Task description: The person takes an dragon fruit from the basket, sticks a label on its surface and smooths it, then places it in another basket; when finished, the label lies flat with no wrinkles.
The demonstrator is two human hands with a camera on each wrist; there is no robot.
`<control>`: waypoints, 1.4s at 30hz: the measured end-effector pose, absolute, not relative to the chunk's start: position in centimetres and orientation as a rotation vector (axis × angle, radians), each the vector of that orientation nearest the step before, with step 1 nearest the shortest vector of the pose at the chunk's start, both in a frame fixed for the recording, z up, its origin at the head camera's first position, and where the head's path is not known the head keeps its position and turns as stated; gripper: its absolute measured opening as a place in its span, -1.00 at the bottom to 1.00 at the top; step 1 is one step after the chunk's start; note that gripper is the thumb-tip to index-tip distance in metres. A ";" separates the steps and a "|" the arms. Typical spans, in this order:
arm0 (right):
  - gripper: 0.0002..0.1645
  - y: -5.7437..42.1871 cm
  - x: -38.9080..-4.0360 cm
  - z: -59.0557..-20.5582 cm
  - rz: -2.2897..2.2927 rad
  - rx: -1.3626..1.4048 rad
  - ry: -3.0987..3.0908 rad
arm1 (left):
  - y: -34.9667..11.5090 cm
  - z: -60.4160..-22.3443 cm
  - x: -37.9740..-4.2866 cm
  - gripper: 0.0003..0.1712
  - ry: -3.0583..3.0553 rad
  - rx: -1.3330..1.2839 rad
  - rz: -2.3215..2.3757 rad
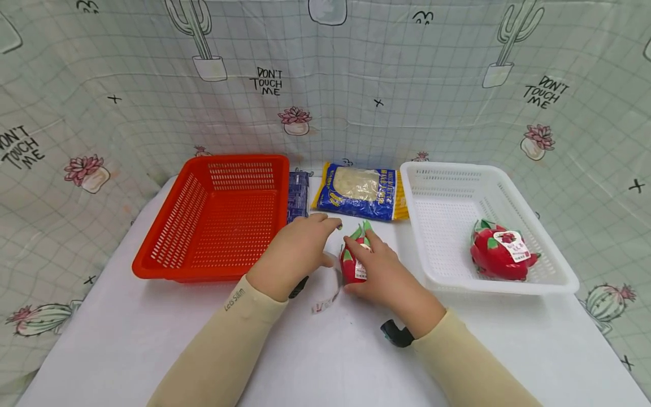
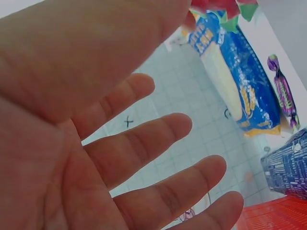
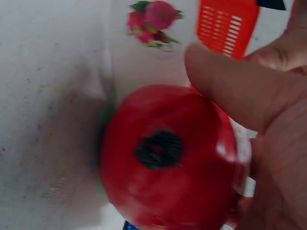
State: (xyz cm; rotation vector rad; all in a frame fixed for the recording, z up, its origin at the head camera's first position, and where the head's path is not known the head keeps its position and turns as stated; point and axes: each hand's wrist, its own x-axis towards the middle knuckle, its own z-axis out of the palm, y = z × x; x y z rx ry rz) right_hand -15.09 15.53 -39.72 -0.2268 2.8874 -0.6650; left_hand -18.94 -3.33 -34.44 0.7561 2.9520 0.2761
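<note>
A red dragon fruit [image 1: 348, 268] with green leaf tips and a white label lies on the table's middle. My right hand [image 1: 381, 271] grips it from the right, thumb and fingers bent around it. Its round end with a dark stem scar shows in the right wrist view, where the dragon fruit [image 3: 163, 191] fills the middle. A clear strip [image 3: 148, 62] printed with a dragon fruit picture extends beside it. My left hand [image 1: 300, 246] hovers just left of the fruit, holding nothing. In the left wrist view the left hand's fingers [image 2: 163, 139] are spread.
An empty red basket [image 1: 229, 226] stands at the left. On the right, a white basket [image 1: 442, 237] holds another labelled dragon fruit [image 1: 500, 254]. A blue-and-yellow food packet [image 1: 356, 189] and a dark blue patterned box [image 1: 298, 195] lie between them. A purple-wrapped candy [image 2: 284, 93] lies near the packet.
</note>
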 end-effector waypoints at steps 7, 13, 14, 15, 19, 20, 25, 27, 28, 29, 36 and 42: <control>0.03 15.1 -15.1 -40.1 -0.672 -0.246 2.975 | -3.3 -34.4 -19.0 -0.11 2.951 0.720 0.271; 0.01 15.0 -15.2 -39.7 -0.573 -0.229 2.987 | -3.5 -34.4 -19.1 -0.12 2.959 0.707 0.280; 0.02 15.0 -15.4 -39.5 -0.544 -0.225 2.969 | -3.5 -34.4 -19.2 -0.12 2.957 0.706 0.281; 0.04 15.0 -15.5 -39.3 -0.511 -0.225 2.950 | -3.5 -34.5 -19.2 -0.12 2.955 0.706 0.281; 0.05 15.0 -15.9 -38.5 -0.438 -0.253 2.878 | -3.7 -34.5 -19.3 -0.12 2.949 0.696 0.283; 0.05 15.1 -16.0 -38.4 -0.434 -0.260 2.868 | -3.7 -34.6 -19.3 -0.12 2.953 0.695 0.280; 0.06 15.4 -15.4 -38.1 -0.509 -0.258 2.876 | -3.8 -34.7 -19.2 -0.24 2.988 0.694 0.282; 0.08 15.7 -14.9 -37.7 -0.557 -0.259 2.899 | -3.7 -34.8 -19.2 -0.32 2.999 0.684 0.309; 0.08 15.9 -14.5 -37.4 -0.586 -0.261 2.912 | -3.5 -34.7 -19.2 -0.37 3.003 0.686 0.328; 0.09 16.2 -14.1 -37.0 -0.615 -0.261 2.923 | -3.3 -34.7 -19.2 -0.41 3.005 0.688 0.345; 0.15 19.8 -10.7 -31.9 -0.706 -0.226 3.032 | -1.2 -34.9 -18.8 -0.27 2.904 0.724 0.610; 0.21 25.0 -10.9 -28.6 -0.593 -0.172 3.122 | 2.6 -35.5 -16.9 -0.04 2.639 0.831 0.924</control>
